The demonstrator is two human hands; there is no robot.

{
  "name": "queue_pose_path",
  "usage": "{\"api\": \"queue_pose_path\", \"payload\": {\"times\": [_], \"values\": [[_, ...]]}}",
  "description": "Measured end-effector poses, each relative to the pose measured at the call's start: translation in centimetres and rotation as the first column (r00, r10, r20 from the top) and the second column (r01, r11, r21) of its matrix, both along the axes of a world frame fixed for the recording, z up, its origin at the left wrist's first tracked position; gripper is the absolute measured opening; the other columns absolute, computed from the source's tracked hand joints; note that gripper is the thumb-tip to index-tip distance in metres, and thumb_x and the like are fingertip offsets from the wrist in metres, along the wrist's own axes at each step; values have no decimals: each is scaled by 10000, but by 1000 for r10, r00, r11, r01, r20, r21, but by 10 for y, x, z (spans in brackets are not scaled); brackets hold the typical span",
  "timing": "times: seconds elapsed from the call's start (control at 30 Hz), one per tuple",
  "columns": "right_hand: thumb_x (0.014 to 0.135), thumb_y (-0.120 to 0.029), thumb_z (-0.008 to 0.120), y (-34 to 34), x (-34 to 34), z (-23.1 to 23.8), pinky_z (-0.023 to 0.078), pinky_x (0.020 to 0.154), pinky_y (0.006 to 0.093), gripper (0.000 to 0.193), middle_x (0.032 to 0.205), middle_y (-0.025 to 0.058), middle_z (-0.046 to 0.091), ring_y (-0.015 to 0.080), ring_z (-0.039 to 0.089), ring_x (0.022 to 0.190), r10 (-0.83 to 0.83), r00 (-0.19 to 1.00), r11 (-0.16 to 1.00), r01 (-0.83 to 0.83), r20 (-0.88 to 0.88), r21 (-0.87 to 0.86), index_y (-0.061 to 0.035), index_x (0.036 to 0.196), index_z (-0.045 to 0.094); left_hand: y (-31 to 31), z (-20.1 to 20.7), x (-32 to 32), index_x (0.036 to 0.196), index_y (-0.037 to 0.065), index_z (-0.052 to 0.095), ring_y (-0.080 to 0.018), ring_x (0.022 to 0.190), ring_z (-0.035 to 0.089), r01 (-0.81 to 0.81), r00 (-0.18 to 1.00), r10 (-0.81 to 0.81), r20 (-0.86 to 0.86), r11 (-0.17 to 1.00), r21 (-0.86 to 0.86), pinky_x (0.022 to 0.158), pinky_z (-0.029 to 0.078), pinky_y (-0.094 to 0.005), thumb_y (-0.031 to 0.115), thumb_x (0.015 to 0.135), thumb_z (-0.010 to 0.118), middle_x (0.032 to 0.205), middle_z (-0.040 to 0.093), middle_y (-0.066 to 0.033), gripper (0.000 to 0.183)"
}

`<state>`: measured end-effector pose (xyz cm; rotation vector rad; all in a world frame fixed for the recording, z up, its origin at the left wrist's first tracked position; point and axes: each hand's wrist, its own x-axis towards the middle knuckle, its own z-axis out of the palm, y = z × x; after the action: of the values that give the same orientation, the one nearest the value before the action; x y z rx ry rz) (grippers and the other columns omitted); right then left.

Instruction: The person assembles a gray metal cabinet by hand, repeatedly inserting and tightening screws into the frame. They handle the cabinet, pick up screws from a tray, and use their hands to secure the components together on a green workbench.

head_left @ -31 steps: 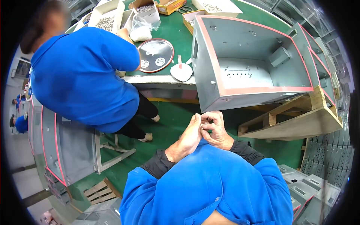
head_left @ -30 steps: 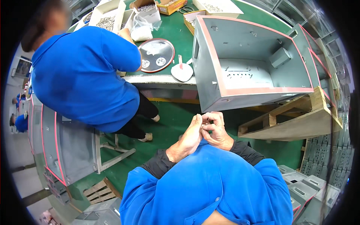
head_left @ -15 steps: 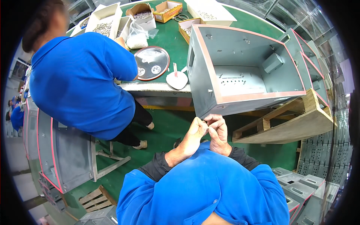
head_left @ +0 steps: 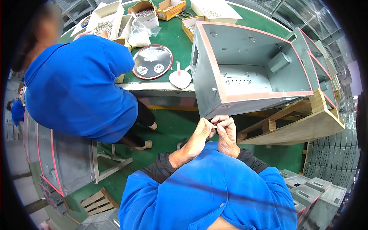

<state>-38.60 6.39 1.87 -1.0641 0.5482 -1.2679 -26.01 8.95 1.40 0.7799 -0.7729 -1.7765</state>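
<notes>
Close in front of my chest, my left hand (head_left: 198,138) and my right hand (head_left: 227,134) meet at their fingertips. A small pale piece (head_left: 215,127) is pinched between them, too small to name. Both hands are closed, thumbs against forefingers. Just beyond my hands stands a grey metal cabinet (head_left: 209,82), its open front framed by a pink-red edge. Several holes and small fittings show inside it, along with a box-shaped part (head_left: 279,63) on its inner wall.
A wooden pallet (head_left: 295,132) juts out below the cabinet. On the green table (head_left: 176,38) are a round dark tray (head_left: 161,51), a white scoop-like thing (head_left: 180,79), a clear bag (head_left: 140,38) and boxes of small parts. A co-worker in blue (head_left: 80,88) stands at left, beside another grey cabinet (head_left: 74,153).
My fingertips have parted slightly, and the pale piece now shows between them. The co-worker has leaned left and reached toward the parts boxes.
</notes>
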Motion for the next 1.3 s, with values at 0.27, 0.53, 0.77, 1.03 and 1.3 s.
{"api": "queue_pose_path", "payload": {"times": [0.27,0.53,0.77,1.03,1.3], "values": [[927,-115,490,0,-6,-10,461,727,318,90,1007,140,542,169,540,763,-133,987,989,126,-91,-82,-69,919,413,4,-8,-6,968,116,438,-101,813,387,-48,973,50,-225,999,15,782,349,-244,391,987,305,862,412,5,306],[797,30,537,6,-13,-18,378,622,284,205,823,39,455,138,406,670,-81,978,995,91,-191,47,-93,924,433,5,-6,-4,1071,82,424,-99,797,398,-18,939,135,-316,937,349,790,360,-232,501,953,285,911,442,-10,457],[683,61,666,-3,-21,-18,402,598,341,312,792,84,469,236,482,711,-248,681,809,-246,-689,-534,-67,922,511,9,-9,-13,1120,69,392,-120,918,379,-91,983,143,-112,921,379,868,337,-290,484,957,311,994,409,-26,454],[886,-15,508,2,-21,-26,338,686,234,67,830,21,399,92,364,746,97,932,994,-111,-349,-18,-50,916,459,8,-18,-3,873,119,365,-95,760,305,-106,976,97,193,994,33,751,303,-232,341,986,372,839,347,22,249],[909,-11,497,5,-14,-20,435,668,259,62,894,56,429,117,477,727,57,967,997,-69,-249,-37,-43,938,452,4,-12,-2,877,133,386,-79,792,323,92,996,-91,-15,991,101,784,314,-237,362,978,387,838,343,44,250]]}}
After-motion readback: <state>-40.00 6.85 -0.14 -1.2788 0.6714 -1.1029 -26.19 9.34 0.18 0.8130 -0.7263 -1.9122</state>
